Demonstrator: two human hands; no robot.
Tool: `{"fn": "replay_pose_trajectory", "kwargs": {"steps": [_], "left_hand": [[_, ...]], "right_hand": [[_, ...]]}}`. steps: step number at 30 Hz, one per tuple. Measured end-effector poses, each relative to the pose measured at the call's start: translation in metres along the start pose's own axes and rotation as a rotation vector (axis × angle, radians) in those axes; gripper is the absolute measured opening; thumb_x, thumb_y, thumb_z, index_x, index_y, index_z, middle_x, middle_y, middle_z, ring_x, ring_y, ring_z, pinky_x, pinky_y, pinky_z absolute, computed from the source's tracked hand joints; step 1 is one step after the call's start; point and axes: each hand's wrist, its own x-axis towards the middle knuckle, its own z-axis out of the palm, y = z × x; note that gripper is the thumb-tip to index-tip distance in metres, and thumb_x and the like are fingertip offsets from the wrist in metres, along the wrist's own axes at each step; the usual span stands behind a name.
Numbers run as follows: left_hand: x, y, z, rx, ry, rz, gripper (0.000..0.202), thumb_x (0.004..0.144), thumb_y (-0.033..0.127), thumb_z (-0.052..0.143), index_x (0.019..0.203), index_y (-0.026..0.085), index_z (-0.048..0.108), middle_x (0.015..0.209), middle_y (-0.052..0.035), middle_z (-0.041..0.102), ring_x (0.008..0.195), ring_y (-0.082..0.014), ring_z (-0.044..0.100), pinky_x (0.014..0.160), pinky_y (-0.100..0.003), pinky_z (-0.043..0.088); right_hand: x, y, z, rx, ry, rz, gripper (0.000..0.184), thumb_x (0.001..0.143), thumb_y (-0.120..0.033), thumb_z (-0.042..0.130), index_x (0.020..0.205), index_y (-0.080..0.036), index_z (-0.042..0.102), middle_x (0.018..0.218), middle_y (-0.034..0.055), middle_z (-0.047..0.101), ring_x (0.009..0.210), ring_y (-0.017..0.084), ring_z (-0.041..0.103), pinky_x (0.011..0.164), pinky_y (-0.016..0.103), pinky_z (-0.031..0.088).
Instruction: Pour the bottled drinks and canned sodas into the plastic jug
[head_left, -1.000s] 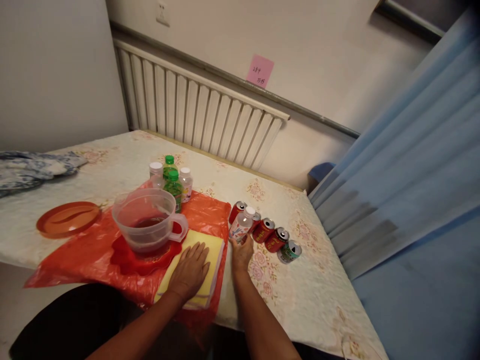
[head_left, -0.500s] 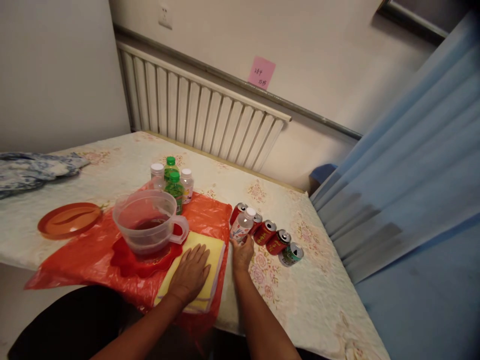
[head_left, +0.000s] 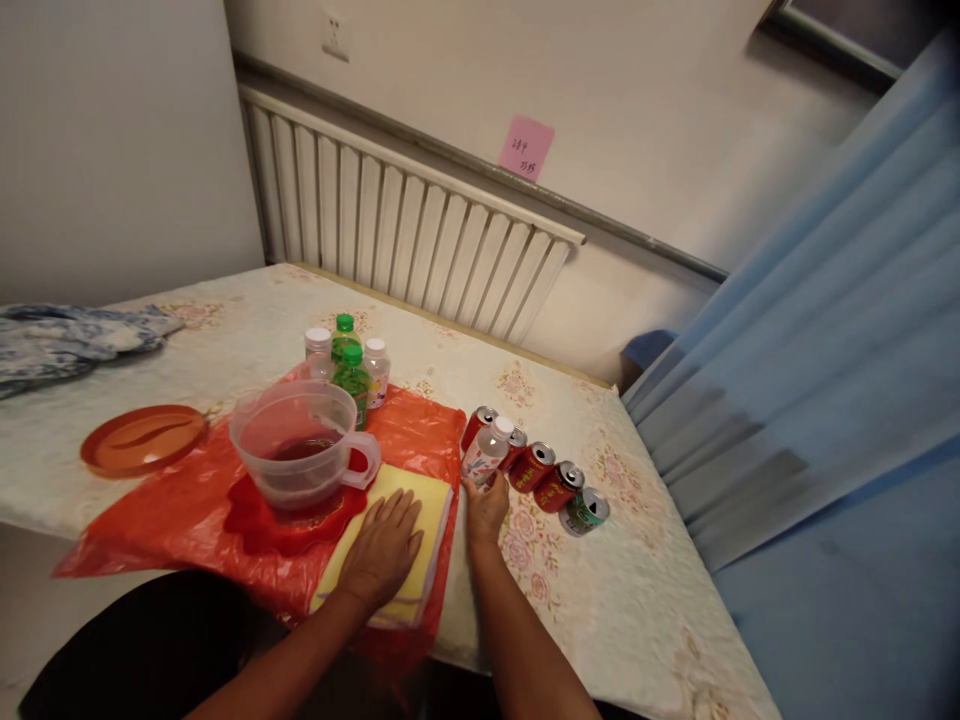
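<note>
My left hand (head_left: 382, 545) lies flat, fingers stretched, on a yellow folded cloth (head_left: 420, 500) at the table's near edge. My right hand (head_left: 486, 508) grips the base of a small clear bottle (head_left: 486, 450) with a white cap and a printed label, which tilts away from me. Behind the bottle lies a row of several drink cans (head_left: 551, 482) on their sides, most red, the last one green. A clear plastic jug (head_left: 300, 445) with dark red liquid in its bottom stands just left of the cloth on a red mat.
An orange plastic sheet (head_left: 157, 515) covers the near left of the flowered table (head_left: 645, 600). Several small bottles (head_left: 349, 365), some green-capped, stand behind the jug. An orange lid (head_left: 142, 440) lies at the left, a blue patterned cloth (head_left: 60, 340) further left. Blue curtain (head_left: 825, 350) hangs right.
Both hands stay where they were; only the camera has drifted slightly, shifting the whole scene a little to the right and down.
</note>
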Motion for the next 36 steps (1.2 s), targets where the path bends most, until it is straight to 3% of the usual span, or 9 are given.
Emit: {"fn": "replay_pose_trajectory", "kwargs": {"steps": [21,27,31,36], "left_hand": [[-0.005,0.0,0.003,0.003,0.014,-0.016,0.041,0.092,0.027,0.044,0.129,0.016,0.057,0.138,-0.0142,0.057,0.133,-0.0302,0.046,0.111,-0.051,0.033],[-0.009,-0.005,0.011,-0.031,0.048,0.0,0.042,0.091,0.026,0.045,0.131,0.017,0.055,0.14,-0.0143,0.056,0.134,-0.0303,0.046,0.111,-0.051,0.033],[-0.012,-0.009,0.014,-0.082,0.031,0.016,0.043,0.088,0.024,0.047,0.13,0.018,0.055,0.141,-0.0132,0.055,0.134,-0.0302,0.046,0.111,-0.051,0.034],[-0.017,-0.011,0.018,-0.14,-0.003,-0.006,0.044,0.086,0.021,0.049,0.129,0.02,0.056,0.143,-0.0125,0.053,0.134,-0.0314,0.045,0.112,-0.053,0.034]], "right_hand": [[-0.003,-0.007,-0.004,0.021,-0.005,0.04,0.05,0.069,-0.048,0.07,0.104,-0.014,0.061,0.1,0.0155,0.067,0.091,0.03,0.062,0.08,0.039,0.047],[-0.002,-0.01,-0.004,0.029,0.031,0.105,0.057,0.063,-0.053,0.073,0.103,-0.013,0.063,0.092,0.0129,0.068,0.079,0.027,0.064,0.072,0.036,0.049],[-0.009,-0.012,-0.011,0.037,0.09,0.128,0.061,0.069,-0.058,0.067,0.109,-0.012,0.061,0.092,0.0122,0.067,0.08,0.026,0.064,0.074,0.036,0.05],[-0.032,-0.01,-0.031,0.043,0.025,0.051,0.043,0.081,-0.052,0.057,0.104,-0.016,0.061,0.09,0.0095,0.066,0.077,0.024,0.063,0.075,0.035,0.05]]}}
